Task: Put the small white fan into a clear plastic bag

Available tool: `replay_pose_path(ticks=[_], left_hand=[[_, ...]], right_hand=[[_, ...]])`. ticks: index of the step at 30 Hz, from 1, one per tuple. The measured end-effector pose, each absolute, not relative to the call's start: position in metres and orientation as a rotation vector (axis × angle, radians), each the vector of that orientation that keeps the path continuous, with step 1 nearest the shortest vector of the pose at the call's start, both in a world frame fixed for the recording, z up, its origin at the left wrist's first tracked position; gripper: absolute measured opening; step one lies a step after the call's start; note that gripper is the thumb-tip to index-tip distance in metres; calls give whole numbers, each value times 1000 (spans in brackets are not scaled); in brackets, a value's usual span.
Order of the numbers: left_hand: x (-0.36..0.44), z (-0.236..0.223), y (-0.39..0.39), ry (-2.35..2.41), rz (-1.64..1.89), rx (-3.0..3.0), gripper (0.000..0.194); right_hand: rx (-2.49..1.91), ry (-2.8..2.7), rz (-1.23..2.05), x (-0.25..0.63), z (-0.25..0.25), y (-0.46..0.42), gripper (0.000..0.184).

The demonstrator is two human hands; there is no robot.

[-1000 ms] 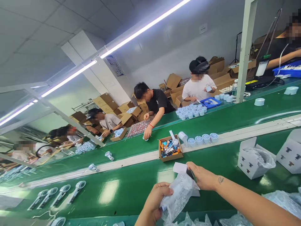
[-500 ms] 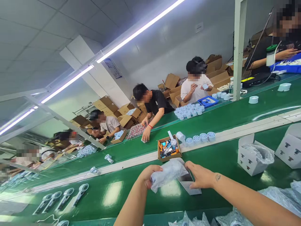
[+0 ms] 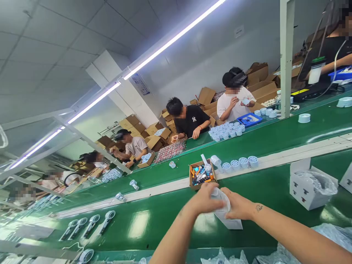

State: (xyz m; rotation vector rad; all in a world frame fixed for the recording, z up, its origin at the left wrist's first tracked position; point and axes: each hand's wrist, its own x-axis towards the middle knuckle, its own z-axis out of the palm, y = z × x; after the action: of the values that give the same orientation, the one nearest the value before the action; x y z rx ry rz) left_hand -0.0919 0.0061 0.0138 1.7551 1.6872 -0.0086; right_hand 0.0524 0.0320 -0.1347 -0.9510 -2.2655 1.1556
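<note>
My left hand (image 3: pixel 203 200) is closed around a bubble-wrapped item (image 3: pixel 224 202), its end turned toward me. Most of the wrapped item is hidden by my fingers. At its right, my right hand (image 3: pixel 237 205) grips a white cardboard box (image 3: pixel 233 223), of which a lower flap shows below the hand. The wrapped item is at the box's upper part; how far inside it sits, I cannot tell. Just beyond my hands stands a small carton (image 3: pixel 195 186) full of tools and small parts.
Light-blue round parts (image 3: pixel 244 162) line the divider. A white box (image 3: pixel 305 190) with a wrapped item stands at right, above bubble-wrapped pieces (image 3: pixel 277 255). Handheld devices (image 3: pixel 107 222) lie at left on the green belt (image 3: pixel 162 216). Co-workers (image 3: pixel 189 117) sit across it.
My left hand has carried the bubble-wrapped item right, up to the box and my right hand. A co-worker's hand has drawn back from the belt, where a small light-blue part now stands.
</note>
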Motion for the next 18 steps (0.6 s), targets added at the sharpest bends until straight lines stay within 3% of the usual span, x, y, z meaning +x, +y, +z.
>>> replay_pose_path(ticks=[7,13,18], left_hand=[[-89,-30,-28,1714,-287,2176,39],[-64,-51,-38,1676,-53,2217,46],[-109,-26,-73,2063,352,1997,44]], right_hand=[[-916,-2249,1201,70,-135,25,62],[-906,-2244,1191,84,-120,22,47],[-1187,-2174,1131,135,-116,40,56]])
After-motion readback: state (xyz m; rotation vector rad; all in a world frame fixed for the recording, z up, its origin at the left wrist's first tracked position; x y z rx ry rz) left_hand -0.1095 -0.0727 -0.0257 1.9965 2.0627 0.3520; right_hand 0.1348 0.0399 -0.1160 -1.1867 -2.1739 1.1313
